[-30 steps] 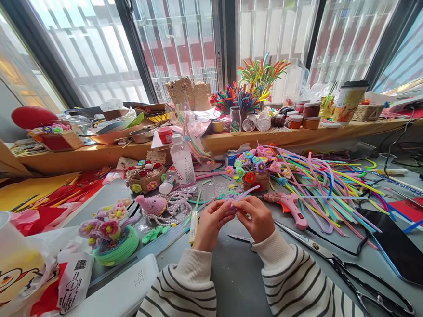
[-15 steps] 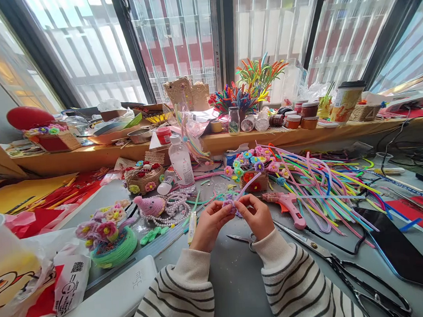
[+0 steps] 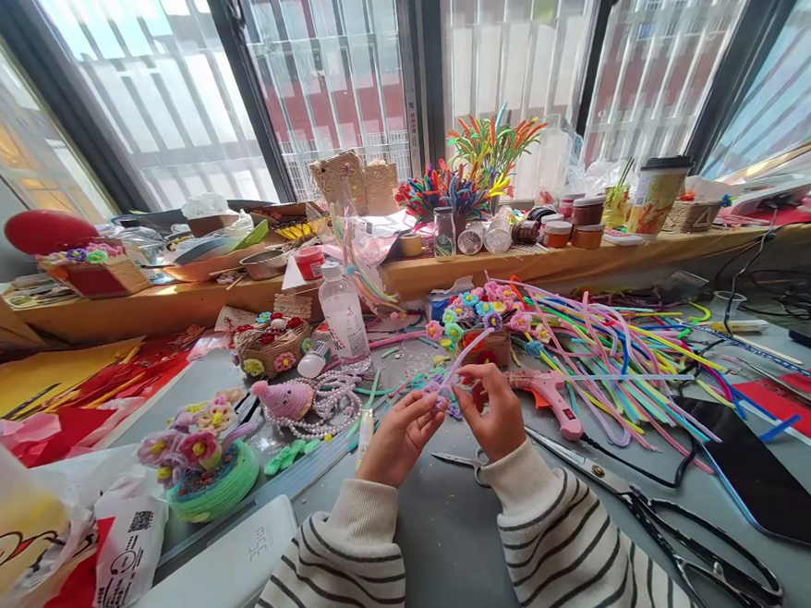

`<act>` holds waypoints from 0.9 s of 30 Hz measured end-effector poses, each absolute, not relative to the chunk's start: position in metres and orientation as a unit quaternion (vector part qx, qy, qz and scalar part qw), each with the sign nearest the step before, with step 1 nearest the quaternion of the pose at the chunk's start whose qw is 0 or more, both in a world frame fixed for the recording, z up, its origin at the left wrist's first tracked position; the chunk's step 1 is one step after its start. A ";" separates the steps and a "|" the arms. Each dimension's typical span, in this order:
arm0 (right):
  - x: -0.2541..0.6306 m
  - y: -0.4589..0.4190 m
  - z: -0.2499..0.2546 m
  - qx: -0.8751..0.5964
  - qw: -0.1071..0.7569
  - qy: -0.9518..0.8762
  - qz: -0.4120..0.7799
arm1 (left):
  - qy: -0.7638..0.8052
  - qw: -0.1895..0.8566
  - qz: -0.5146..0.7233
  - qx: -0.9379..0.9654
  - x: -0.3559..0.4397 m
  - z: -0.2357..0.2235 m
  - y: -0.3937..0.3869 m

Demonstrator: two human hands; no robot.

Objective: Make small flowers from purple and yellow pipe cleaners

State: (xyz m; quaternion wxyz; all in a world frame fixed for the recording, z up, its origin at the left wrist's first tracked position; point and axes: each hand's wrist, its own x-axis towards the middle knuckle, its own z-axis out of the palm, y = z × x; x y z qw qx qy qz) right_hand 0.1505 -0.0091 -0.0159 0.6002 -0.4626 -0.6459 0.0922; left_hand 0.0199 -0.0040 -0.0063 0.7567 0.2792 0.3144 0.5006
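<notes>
Over grey tabletop (image 3: 441,556), left hand (image 3: 396,442) pinches a lilac pipe-cleaner flower (image 3: 442,388), right hand (image 3: 497,415) part-open beside it, and a slack pinch could unravel it!

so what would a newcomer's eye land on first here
Probably the big spray of pastel and bright pipe cleaners fanned across the right of the table, with the pink glue gun at its near edge. Next, perhaps, the red balloon at the far left of the sill, against the bright barred windows.
</notes>
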 end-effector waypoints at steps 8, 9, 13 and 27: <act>0.153 -0.011 -0.018 -0.392 0.553 -0.735 -0.016 | 0.308 0.788 0.472 0.249 0.020 -0.005 -0.005; 0.153 -0.011 -0.018 -0.390 0.556 -0.734 -0.013 | 0.312 0.785 0.472 0.251 0.020 -0.005 -0.005; 0.153 -0.011 -0.018 -0.392 0.560 -0.730 -0.019 | 0.314 0.770 0.481 0.276 0.020 -0.006 -0.005; 0.144 -0.009 -0.024 -0.461 0.514 -0.719 -0.073 | 0.410 0.483 0.578 0.514 0.029 -0.005 -0.011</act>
